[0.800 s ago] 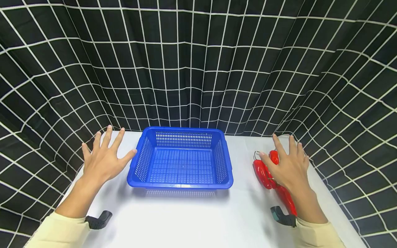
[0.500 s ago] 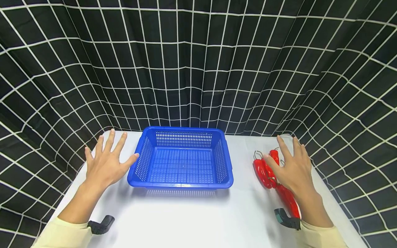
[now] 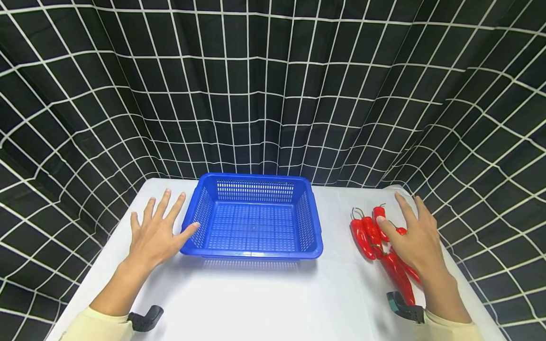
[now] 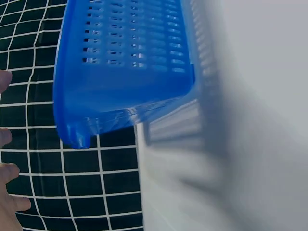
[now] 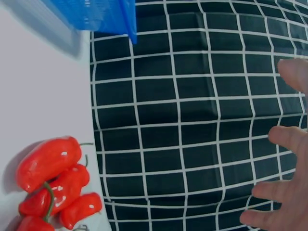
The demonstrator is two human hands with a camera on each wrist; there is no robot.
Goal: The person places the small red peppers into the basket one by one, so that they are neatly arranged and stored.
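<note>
My left hand (image 3: 155,237) is held palm down with its fingers spread, beside the left wall of a blue plastic basket (image 3: 251,255). Its thumb overlaps the rim in the head view; the left wrist view shows the fingers (image 4: 7,174) apart from the basket. Over a group of shiny red peppers (image 3: 361,239) on the right hovers my right hand (image 3: 420,244), fingers spread and holding nothing. Several peppers (image 5: 50,163) with thin green stems lie close together in the right wrist view, away from the fingers. The hand covers part of the group in the head view.
A white table (image 3: 256,303) carries the basket and the peppers. Black curtains with a white grid (image 3: 273,94) stand behind it and along both sides. A dark wrist device (image 3: 147,318) sits at the left sleeve, another wrist device (image 3: 403,308) at the right.
Both hands have drifted right and slightly nearer to me, fingers still spread. More of the red peppers show beside the right hand. The basket stays in place on the table.
</note>
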